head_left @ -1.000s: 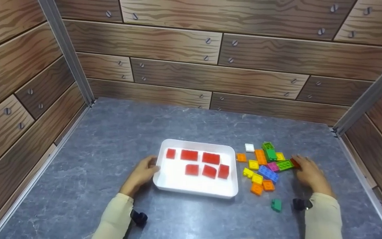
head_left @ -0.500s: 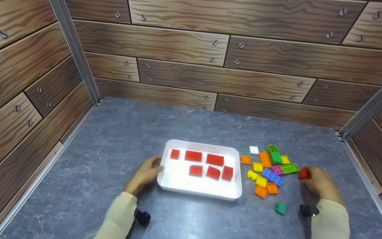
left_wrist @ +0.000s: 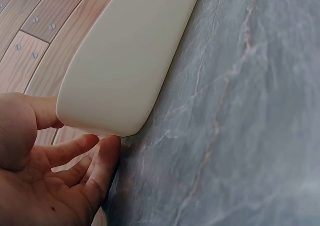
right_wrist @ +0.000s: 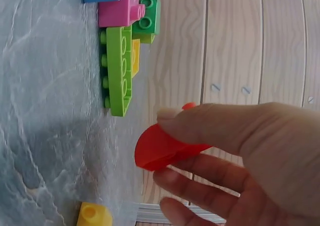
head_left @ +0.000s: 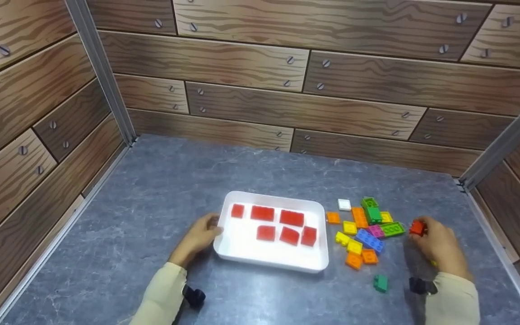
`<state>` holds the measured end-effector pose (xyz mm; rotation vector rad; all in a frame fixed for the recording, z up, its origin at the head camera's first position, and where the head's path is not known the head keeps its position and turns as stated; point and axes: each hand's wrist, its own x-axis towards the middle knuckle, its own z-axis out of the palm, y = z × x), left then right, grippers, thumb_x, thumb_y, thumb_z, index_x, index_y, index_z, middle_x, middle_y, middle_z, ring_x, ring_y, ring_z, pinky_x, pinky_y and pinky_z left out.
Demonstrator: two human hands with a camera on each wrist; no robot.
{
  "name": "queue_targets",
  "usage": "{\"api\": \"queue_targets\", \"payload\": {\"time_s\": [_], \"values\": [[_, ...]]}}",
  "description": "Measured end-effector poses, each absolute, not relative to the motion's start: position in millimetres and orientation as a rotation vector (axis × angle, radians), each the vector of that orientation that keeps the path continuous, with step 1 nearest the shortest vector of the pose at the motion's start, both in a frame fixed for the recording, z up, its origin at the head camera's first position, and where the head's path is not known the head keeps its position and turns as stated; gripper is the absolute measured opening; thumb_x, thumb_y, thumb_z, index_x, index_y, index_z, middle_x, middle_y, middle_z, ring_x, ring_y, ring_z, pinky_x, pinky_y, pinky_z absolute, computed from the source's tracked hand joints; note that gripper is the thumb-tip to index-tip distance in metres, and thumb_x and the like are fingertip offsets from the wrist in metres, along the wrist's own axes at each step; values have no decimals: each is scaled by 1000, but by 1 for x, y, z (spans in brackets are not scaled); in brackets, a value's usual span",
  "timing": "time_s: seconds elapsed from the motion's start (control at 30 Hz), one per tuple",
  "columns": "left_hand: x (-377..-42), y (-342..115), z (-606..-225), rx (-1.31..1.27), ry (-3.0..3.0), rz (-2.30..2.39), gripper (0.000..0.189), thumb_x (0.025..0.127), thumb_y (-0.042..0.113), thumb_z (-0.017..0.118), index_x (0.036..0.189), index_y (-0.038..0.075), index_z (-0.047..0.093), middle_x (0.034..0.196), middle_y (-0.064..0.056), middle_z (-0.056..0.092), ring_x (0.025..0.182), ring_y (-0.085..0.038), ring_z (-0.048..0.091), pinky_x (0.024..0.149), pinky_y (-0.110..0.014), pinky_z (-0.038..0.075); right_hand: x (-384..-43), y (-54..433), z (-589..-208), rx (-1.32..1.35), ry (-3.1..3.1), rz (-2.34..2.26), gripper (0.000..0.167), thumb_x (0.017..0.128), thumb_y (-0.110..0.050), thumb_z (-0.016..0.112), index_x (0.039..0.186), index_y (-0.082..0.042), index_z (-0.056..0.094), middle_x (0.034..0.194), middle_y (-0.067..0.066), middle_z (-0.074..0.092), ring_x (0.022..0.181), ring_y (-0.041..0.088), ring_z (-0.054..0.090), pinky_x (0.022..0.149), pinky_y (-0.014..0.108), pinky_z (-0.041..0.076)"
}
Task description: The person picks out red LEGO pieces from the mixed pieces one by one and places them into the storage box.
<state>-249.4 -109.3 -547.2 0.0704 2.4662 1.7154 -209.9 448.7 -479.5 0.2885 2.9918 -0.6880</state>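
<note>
My left hand (head_left: 201,234) is at the left end of a shallow white tray (head_left: 260,263). In the left wrist view its thumb is at the tray's rim, and curled fingers touch the outer end wall (left_wrist: 107,123). Several red toy bricks (head_left: 262,213) lie spread out inside the tray. On the right, my right hand (head_left: 438,243) pinches a red toy brick (right_wrist: 162,143) with a rounded side between thumb and fingers. A loose group of coloured bricks lies just left of that hand, with a light green brick (head_left: 392,229) nearest.
Between tray and right hand lie a blue brick (head_left: 369,240), a pink one (head_left: 376,231), orange and yellow ones, and a white brick (head_left: 344,205). A dark green brick (head_left: 380,283) lies apart, nearer me. A yellow brick (right_wrist: 94,215) lies under the right hand. Wood-patterned walls (head_left: 242,95) enclose the table.
My right hand has drawn back from beside the light green brick, lifting the red brick between its fingertips. The left hand stays at the tray's end. The head view has shifted slightly.
</note>
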Motion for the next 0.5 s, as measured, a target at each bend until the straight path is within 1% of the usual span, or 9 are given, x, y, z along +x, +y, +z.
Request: {"api": "queue_targets", "payload": {"time_s": [0.17, 0.33, 0.37, 0.5], "values": [[-250, -109, -549, 63, 2461, 1722, 41, 94, 2, 60, 134, -8, 57, 123, -24, 64, 115, -36, 60, 102, -49, 50, -210, 441, -475, 315, 3015, -706, 52, 95, -13, 69, 134, 13, 47, 122, 39, 55, 108, 52, 54, 92, 66, 47], [-251, -108, -549, 67, 2467, 1709, 39, 94, 2, 61, 133, -6, 58, 123, -23, 64, 115, -36, 60, 101, -49, 50, -208, 434, -471, 257, 3069, -703, 54, 97, -23, 67, 137, 9, 49, 118, 36, 60, 104, 48, 59, 88, 62, 51], [-251, -109, -549, 73, 2470, 1707, 39, 94, 2, 61, 132, -6, 58, 123, -23, 64, 115, -36, 60, 101, -49, 50, -208, 433, -470, 235, 3084, -708, 53, 97, -24, 67, 136, 9, 50, 117, 35, 61, 102, 46, 60, 86, 61, 52], [-250, -109, -549, 98, 2487, 1711, 40, 93, 1, 61, 132, -9, 57, 121, -24, 65, 112, -36, 62, 100, -49, 51, -207, 427, -468, 167, 3180, -739, 45, 96, -27, 68, 123, 7, 57, 108, 32, 65, 91, 42, 62, 75, 54, 56]]}}
